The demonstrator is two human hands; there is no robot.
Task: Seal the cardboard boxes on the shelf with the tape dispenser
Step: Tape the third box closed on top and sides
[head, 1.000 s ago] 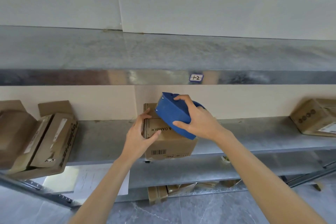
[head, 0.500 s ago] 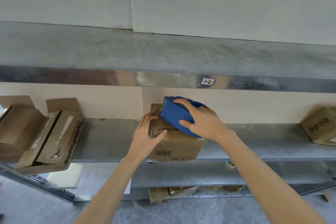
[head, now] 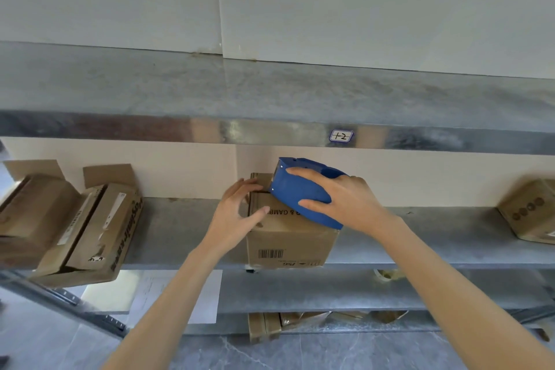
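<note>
A small cardboard box [head: 288,242] with a barcode on its front sits at the front edge of the middle metal shelf [head: 420,237]. A blue tape dispenser [head: 300,189] lies on the box's top, its front end at the far left of the top. My right hand [head: 345,198] grips the dispenser from above, fingers and thumb curled round its body. My left hand [head: 237,213] holds the box's upper left corner, thumb on the top and fingers at the far left edge.
Two cardboard boxes [head: 75,225] with raised flaps lie at the shelf's left end. Another box [head: 531,213] sits at the right end. A roll of tape [head: 387,273] and a white sheet [head: 180,294] lie on the lower shelf; flattened cardboard [head: 300,321] lies below. An upper shelf [head: 270,132] overhangs.
The dispenser has settled lower onto the box's top and my right hand has come down with it. My left hand stays at the box's left corner.
</note>
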